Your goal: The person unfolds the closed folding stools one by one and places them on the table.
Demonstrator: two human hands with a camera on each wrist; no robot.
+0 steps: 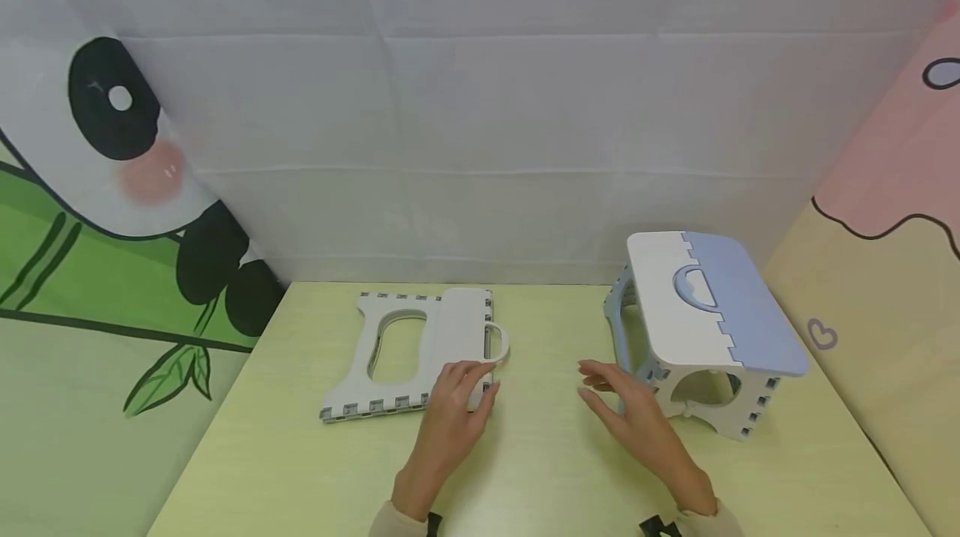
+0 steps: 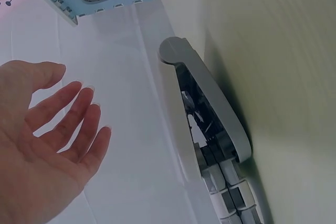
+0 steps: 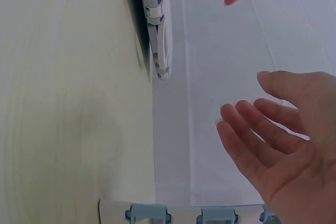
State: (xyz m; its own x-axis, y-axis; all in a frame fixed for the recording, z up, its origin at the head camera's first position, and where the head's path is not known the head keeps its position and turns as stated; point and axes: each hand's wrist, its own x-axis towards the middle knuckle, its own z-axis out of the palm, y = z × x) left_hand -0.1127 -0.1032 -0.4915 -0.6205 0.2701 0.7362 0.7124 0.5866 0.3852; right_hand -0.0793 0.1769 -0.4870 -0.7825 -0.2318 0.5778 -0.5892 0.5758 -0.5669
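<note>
A white and grey folding step stool [image 1: 455, 324] lies folded flat on the table, left of centre, its loop handle [image 1: 505, 343] toward the right. Above its near right part hovers my left hand [image 1: 447, 416], fingers relaxed and apart from the stool in the left wrist view. A second folding stool [image 1: 660, 295], white and light blue, stands unfolded at the right, with a blue handle [image 1: 693, 287] in its top. Just left of its near legs, my right hand [image 1: 637, 420] is held in the air, fingers loosely bent around nothing. The right wrist view shows its palm bare.
The pale yellow-green table [image 1: 540, 470] carries both stools, one on each side. Behind it hangs a creased white cloth [image 1: 480, 120]. Printed panels with cartoon drawings flank the table, green [image 1: 112, 270] at left and pink and cream [image 1: 877, 287] at right.
</note>
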